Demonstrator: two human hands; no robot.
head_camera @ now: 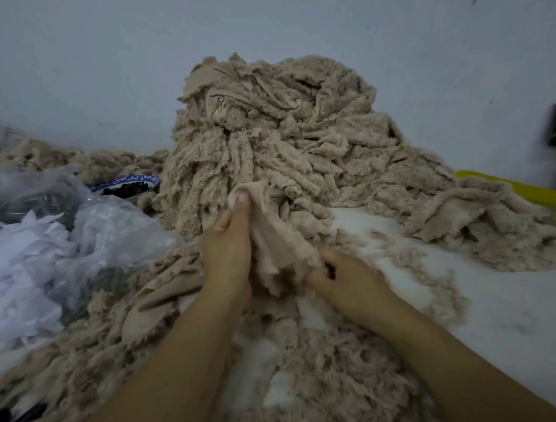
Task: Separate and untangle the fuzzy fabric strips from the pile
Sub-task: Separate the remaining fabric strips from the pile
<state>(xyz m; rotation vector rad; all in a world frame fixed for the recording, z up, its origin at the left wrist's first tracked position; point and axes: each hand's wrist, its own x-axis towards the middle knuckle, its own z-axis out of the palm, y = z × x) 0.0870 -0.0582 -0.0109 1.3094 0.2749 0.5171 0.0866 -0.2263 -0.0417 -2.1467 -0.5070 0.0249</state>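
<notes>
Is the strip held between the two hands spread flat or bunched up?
Bunched: the strip is gathered into lengthwise folds, the left hand pinching its far end, the right hand gripping the near end.

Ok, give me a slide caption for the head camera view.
One beige fuzzy fabric strip held by the left grip and right grip, before the tall tangled pile of beige strips.

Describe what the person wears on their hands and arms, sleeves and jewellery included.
Nothing worn shows. The left hand and right hand are bare: no gloves, rings, watch or bracelets. The left forearm and right forearm are uncovered down to the frame's lower edge, with no sleeve in view. The visible left-hand nail looks short and unpainted.
</notes>
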